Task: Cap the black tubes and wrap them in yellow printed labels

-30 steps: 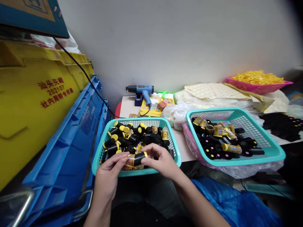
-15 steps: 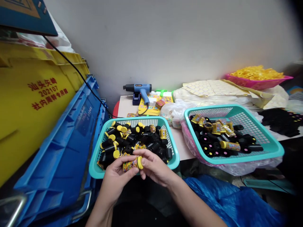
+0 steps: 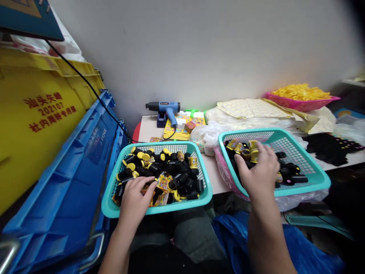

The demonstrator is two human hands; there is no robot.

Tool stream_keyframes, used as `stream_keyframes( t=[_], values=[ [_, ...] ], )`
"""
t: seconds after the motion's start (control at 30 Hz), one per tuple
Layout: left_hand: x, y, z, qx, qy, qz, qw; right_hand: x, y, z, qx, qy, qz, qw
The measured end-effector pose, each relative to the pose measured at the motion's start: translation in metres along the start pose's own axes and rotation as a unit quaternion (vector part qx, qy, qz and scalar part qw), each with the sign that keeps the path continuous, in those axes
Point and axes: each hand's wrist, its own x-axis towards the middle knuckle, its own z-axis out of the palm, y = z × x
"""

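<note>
My left hand (image 3: 137,196) reaches into the left turquoise basket (image 3: 210,192), fingers loosely bent and thumb apart, touching the printed yellow-orange wrappers (image 3: 164,182) near the front rim. Around it lie many black cylinders (image 3: 181,166), some with yellow caps (image 3: 131,166). My right hand (image 3: 259,169) is over the right turquoise basket (image 3: 322,182), fingers spread and nothing visible in its grasp. Beneath and beside it are black cylinders (image 3: 298,178) and several yellow-wrapped ones (image 3: 233,145); its palm and fingers hide part of that pile.
A blue heat gun (image 3: 168,107) rests behind the left basket on printed yellow card (image 3: 176,133). Blue crates (image 3: 68,182) and a yellow crate (image 3: 42,99) stand at left. A pink basket (image 3: 305,104) of yellow parts sits back right. Blue plastic sheeting (image 3: 236,236) hangs below.
Both hands held a yellow-capped wrapped cylinder together over the left basket. They have parted: the right has moved to the right basket, the left down into the left basket. The cylinder has left both hands.
</note>
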Motion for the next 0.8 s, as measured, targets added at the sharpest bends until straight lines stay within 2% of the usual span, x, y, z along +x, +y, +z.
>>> stream_keyframes(
  t=[0.07,0.17,0.23,0.37,0.4,0.47,0.53,0.6,0.7,0.8],
  values=[
    [0.01,0.005,0.008,0.089,-0.04,0.01,0.995,-0.001,-0.007,0.013,0.027,-0.101,-0.041,0.994],
    [0.018,0.015,0.015,0.146,-0.084,0.012,0.986,-0.015,-0.039,0.038,0.12,-0.299,-0.089,0.942],
    [0.02,0.016,0.014,0.137,-0.091,0.016,0.986,-0.021,-0.061,0.052,0.13,-0.371,-0.102,0.914],
    [0.019,0.004,0.0,0.103,-0.073,-0.001,0.992,-0.012,-0.09,0.077,0.086,-0.432,-0.162,0.883],
    [0.018,0.001,-0.004,0.077,-0.057,-0.019,0.995,-0.008,-0.096,0.084,0.072,-0.447,-0.177,0.874],
    [0.014,-0.004,-0.009,-0.04,-0.015,-0.082,0.996,-0.002,-0.11,0.1,0.047,-0.474,-0.192,0.858],
    [0.011,-0.007,-0.011,-0.181,0.02,-0.141,0.973,-0.003,-0.124,0.118,0.029,-0.491,-0.195,0.848],
    [0.008,-0.008,-0.011,-0.288,0.032,-0.172,0.941,-0.011,-0.139,0.135,0.018,-0.502,-0.196,0.842],
    [0.005,-0.008,-0.014,-0.37,0.048,-0.185,0.909,-0.026,-0.157,0.155,0.014,-0.521,-0.2,0.83],
    [0.002,-0.013,-0.019,-0.391,0.062,-0.164,0.904,-0.031,-0.163,0.162,0.035,-0.542,-0.187,0.819]
  ],
)
